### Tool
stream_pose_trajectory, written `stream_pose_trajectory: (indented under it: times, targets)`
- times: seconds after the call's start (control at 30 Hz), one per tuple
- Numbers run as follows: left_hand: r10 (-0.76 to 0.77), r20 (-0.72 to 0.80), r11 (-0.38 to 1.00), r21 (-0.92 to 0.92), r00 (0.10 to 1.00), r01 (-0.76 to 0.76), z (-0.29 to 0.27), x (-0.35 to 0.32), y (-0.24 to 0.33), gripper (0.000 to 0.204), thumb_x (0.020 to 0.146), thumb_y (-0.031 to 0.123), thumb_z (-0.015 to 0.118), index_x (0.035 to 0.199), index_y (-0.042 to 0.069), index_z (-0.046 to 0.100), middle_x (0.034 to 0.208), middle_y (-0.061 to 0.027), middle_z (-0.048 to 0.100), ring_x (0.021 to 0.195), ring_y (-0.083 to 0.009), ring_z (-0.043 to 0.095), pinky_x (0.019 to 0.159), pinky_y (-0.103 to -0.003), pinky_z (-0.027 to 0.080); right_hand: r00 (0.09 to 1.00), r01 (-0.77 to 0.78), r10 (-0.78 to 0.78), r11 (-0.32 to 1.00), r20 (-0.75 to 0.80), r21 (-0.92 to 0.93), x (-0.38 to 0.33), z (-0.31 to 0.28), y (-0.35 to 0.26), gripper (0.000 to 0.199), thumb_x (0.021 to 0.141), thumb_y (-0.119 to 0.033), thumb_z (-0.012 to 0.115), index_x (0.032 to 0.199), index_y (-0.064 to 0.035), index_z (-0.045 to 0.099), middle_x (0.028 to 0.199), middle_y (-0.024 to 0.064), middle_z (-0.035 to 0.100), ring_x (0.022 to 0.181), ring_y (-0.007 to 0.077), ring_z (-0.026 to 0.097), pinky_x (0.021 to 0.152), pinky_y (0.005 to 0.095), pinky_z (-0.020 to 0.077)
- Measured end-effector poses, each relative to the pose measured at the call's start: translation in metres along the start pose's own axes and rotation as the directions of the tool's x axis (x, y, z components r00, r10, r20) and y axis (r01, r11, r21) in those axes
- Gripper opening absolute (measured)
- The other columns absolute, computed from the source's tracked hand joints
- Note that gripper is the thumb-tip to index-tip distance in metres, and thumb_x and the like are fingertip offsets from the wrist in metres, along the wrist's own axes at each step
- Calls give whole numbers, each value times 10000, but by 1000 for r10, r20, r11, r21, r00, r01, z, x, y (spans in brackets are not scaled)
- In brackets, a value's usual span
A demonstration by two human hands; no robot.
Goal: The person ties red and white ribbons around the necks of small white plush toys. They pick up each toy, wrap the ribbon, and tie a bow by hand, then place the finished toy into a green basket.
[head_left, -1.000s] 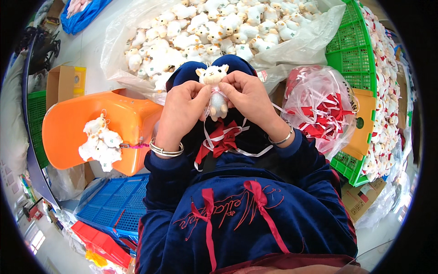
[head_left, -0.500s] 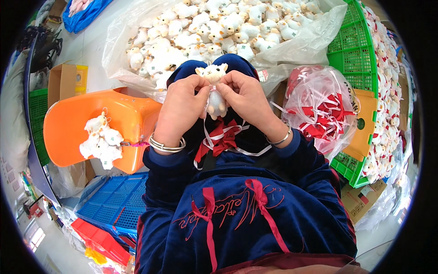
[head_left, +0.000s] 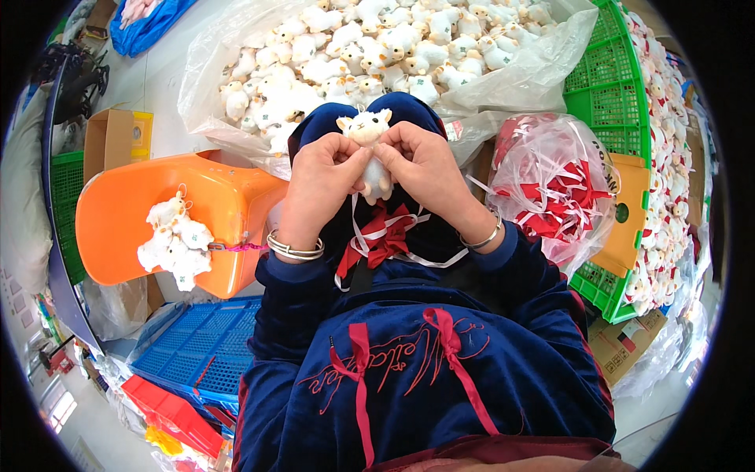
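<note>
Between my knees a small white plush sheep toy (head_left: 377,179) is held upright, its face toward me. My left hand (head_left: 326,175) is closed, thumb and forefinger pinching at the toy's neck. From the other side my right hand (head_left: 425,167) pinches at the same spot, so the fingertips of both hands almost meet. Whether a thin ribbon lies between the fingers is too small to tell. On my lap just below the toy lie red fabric pieces (head_left: 385,242) with white ribbons.
A large clear bag of plush toys (head_left: 338,47) spreads ahead. To the left, several toys (head_left: 177,244) sit on an orange chair (head_left: 110,228), above a blue crate (head_left: 193,350). At right are a plastic bag of red ribboned pieces (head_left: 550,189) and a green crate (head_left: 609,79).
My left hand has shifted slightly to the right, its thumb and fingertips now closer to the right hand's at the toy's neck. The right hand and toy have barely moved.
</note>
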State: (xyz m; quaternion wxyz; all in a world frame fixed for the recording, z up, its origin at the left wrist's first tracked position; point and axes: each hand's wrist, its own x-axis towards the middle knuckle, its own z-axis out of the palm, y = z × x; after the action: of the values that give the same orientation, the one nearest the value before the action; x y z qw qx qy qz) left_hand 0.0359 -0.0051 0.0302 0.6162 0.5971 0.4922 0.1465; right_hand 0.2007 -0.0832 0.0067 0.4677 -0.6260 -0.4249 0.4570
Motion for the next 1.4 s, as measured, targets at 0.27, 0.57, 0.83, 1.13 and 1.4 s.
stream_pose_trajectory:
  times: [0.27,0.57,0.83,1.13,1.4]
  targets:
    - [75,6,989,-126,997,-73,7,-4,-6,162,1036,170,630,1013,10,641,796,-7,666,628,-46,637,561,-193,509,1000,-11,11,1000,-14,-23,1,-2,4,182,969,-150,665,953,31,663,800,94,697,700,125,641,637,296,516]
    - [58,-47,992,-106,997,-62,16,-12,-2,184,1017,144,644,966,-32,642,719,-47,677,579,-80,639,530,-237,508,1000,1,-2,998,-14,-68,-1,-2,5,161,991,-143,640,970,17,644,808,86,679,687,126,618,626,290,496]
    - [139,-105,990,-18,985,-141,23,-17,-6,181,1056,159,594,957,8,581,750,-26,645,597,-56,609,550,-212,500,999,0,-2,999,-33,-45,-5,-2,8,164,995,-140,623,960,20,613,790,116,675,708,160,642,636,323,503]
    - [159,-120,962,-204,980,-181,27,-14,-34,214,1072,174,550,965,-10,562,730,-76,679,588,-101,661,542,-256,544,986,-166,159,954,45,252,-5,-2,19,198,1062,-179,564,974,-7,606,772,43,655,568,78,605,533,230,466]
    - [67,-55,899,-429,996,-84,19,-12,-30,282,1090,237,526,985,-4,627,767,-59,684,581,-75,636,521,-216,507,970,-233,192,908,147,350,-4,-13,14,368,1100,-320,497,1030,1,661,799,40,673,579,82,608,528,209,459]
